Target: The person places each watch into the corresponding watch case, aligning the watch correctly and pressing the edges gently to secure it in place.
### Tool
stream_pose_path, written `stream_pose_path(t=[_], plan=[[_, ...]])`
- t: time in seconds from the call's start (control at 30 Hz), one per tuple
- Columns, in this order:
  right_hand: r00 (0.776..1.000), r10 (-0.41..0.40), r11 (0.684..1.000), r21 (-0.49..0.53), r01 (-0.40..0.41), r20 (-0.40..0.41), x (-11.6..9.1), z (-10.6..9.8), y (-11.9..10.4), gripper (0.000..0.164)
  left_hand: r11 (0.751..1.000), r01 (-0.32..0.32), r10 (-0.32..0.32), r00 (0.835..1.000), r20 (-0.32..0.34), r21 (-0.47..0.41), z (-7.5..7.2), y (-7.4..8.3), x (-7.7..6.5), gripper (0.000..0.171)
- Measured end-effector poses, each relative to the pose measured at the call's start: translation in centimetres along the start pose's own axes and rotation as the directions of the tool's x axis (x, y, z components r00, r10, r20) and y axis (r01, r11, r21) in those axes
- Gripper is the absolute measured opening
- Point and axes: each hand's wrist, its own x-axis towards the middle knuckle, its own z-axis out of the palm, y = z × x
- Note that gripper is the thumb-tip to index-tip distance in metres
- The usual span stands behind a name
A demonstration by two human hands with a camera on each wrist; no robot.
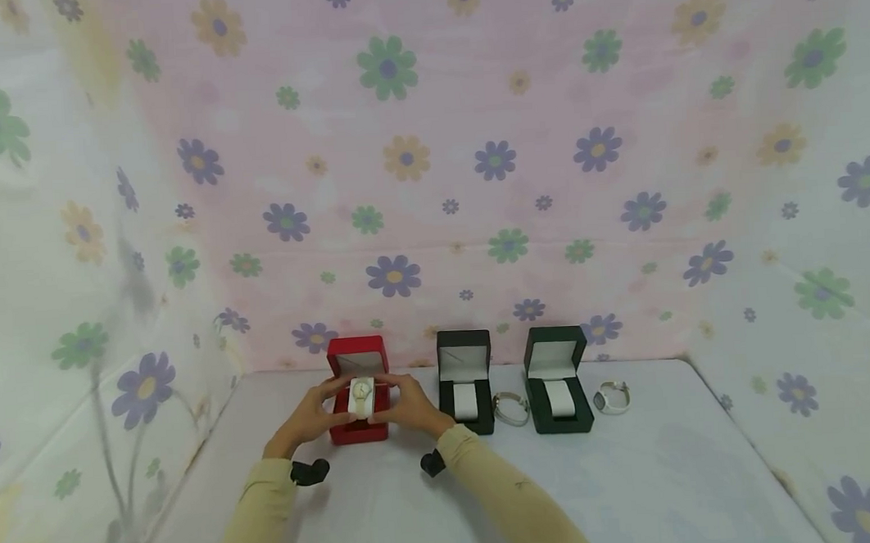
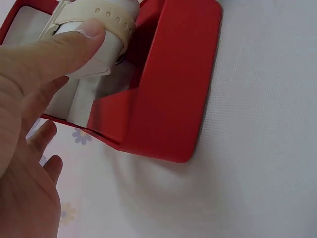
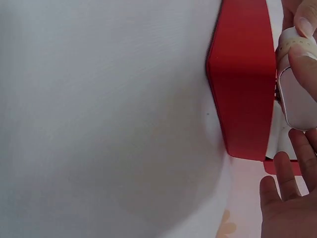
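Observation:
Both hands hold a white watch cushion (image 3: 299,101) with a wristwatch (image 1: 362,388) wrapped round it, over the opened red watch box (image 1: 359,434). My left hand (image 1: 311,417) grips it from the left, thumb on the cream strap (image 2: 106,16) with its row of holes. From the other side my right hand (image 1: 415,405) grips it, its thumb close to the left one in the right wrist view. Several of the right hand's fingers (image 3: 285,173) are spread away from the cushion. The cushion sits tilted at the mouth of the box, and its far side is hidden.
To the right stand an opened black watch box (image 1: 465,356) and an opened dark green one (image 1: 555,349), each with a white cushion inside. One watch (image 1: 512,409) lies between them, another watch (image 1: 613,397) to the far right. Flowered cloth (image 1: 445,181) encloses the white table.

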Motion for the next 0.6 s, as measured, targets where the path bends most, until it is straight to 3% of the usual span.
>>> stream_pose_path(t=[0.13,0.33,0.47,0.6], plan=[[1.000,-0.003,1.000,-0.013,0.003,-0.007,0.33,0.44,0.17,0.072,0.999,0.050,-0.049,0.999,0.017,-0.021,-0.05,-0.52,0.00,0.076],[0.999,-0.050,0.998,-0.042,0.050,-0.010,0.53,0.85,0.27,0.069,1.000,0.014,-0.013,1.000,0.016,-0.005,-0.24,-0.88,-0.27,0.075],[1.000,-0.022,0.999,-0.046,0.023,0.003,0.54,1.00,0.24,0.068,1.000,-0.020,0.020,1.000,0.021,-0.004,-0.44,-0.69,-0.42,0.073],[1.000,-0.014,0.999,-0.050,0.014,0.015,0.54,0.98,0.35,0.067,1.000,0.003,-0.002,0.999,0.036,-0.011,-0.33,-0.51,-0.43,0.072]])
